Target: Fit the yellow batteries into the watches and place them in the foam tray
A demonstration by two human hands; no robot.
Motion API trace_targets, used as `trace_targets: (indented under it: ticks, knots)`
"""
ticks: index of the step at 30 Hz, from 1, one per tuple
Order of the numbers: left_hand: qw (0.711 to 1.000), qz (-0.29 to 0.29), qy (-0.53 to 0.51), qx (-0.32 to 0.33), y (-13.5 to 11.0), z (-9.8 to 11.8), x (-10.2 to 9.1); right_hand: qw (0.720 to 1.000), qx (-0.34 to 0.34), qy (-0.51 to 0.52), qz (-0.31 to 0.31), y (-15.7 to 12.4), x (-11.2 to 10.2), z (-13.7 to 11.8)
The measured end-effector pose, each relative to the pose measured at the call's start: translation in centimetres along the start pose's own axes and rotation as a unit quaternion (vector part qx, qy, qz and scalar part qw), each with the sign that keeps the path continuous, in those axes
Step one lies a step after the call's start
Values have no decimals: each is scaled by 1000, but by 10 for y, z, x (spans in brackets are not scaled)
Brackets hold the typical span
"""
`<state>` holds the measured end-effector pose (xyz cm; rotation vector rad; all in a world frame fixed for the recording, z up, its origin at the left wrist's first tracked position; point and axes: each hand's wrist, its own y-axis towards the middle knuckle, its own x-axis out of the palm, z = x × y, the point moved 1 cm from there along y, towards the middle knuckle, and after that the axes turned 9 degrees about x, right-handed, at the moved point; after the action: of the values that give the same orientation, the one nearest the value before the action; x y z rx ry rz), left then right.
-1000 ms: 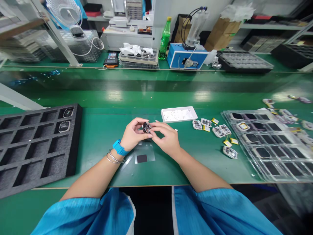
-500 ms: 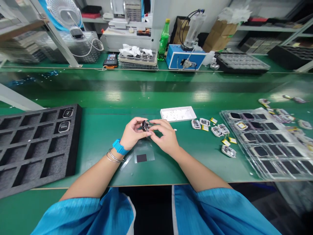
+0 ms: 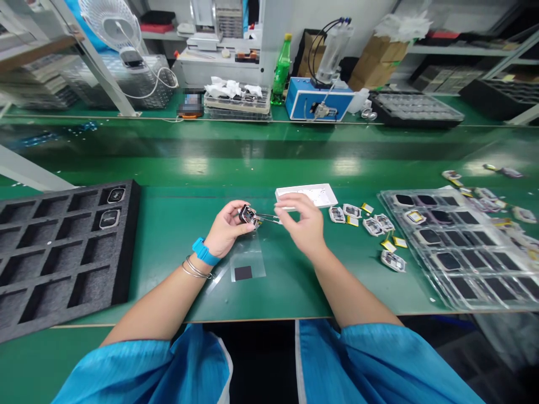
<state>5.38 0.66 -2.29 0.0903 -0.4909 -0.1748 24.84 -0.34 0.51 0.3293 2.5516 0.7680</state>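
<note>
My left hand [image 3: 231,229] grips a small black smartwatch case [image 3: 247,215] in its fingertips, with the case's inner parts exposed. From beside the case, thin metal tweezers [image 3: 269,217] reach across to the fingertips of my right hand [image 3: 302,224], which is closed in a pinch at their right end. A little yellow shows under the case's edge. Below the hands, a clear film [image 3: 259,268] with a dark rectangle lies on the green bench. Just behind my right hand, a shallow white tray [image 3: 326,195] holds tiny specks.
Opened watch housings [image 3: 373,226] and yellow battery cells [image 3: 401,242] lie to the right, beside stacked clear trays [image 3: 475,238] of screens. At the left, a black foam tray [image 3: 126,241] carries two watches. A green bottle [image 3: 281,70] and blue machine [image 3: 320,100] stand on the back shelf.
My right hand has moved right, away from the watch case, and the tweezers now show between the two. The left hand has barely shifted and still holds the case, turned slightly.
</note>
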Motion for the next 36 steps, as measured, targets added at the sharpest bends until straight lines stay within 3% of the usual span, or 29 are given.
trace_targets:
  ticks: [3,5,16,19,22,26,28,30,33,36]
  knots:
    - [1000,-4,24,19,0,0,0,996,-57,-7,-70,-11,12,-9]
    - [999,-13,39,31,-1,0,0,993,-83,-29,-84,-18,19,-12]
    - [993,-36,94,65,-3,-4,0,983,-144,-95,-61,-25,24,-14]
    - [993,-41,102,52,-2,-5,-2,986,-126,-77,-76,-20,21,-12]
    - [997,-31,69,31,-2,-4,-2,993,-82,-81,-31,-5,6,0]
    - [999,-35,-16,-29,-2,1,1,992,54,-82,78,18,-22,23]
    - [997,-44,-46,-53,-3,3,3,989,120,-22,87,20,-26,26]
    - [995,-48,-58,-62,-4,4,5,987,151,43,42,15,-18,21]
    - [995,-54,-57,-63,-5,3,5,985,144,62,-67,-1,1,2]
    - [995,-61,-51,-62,-5,3,5,984,134,50,-106,-13,14,-11]
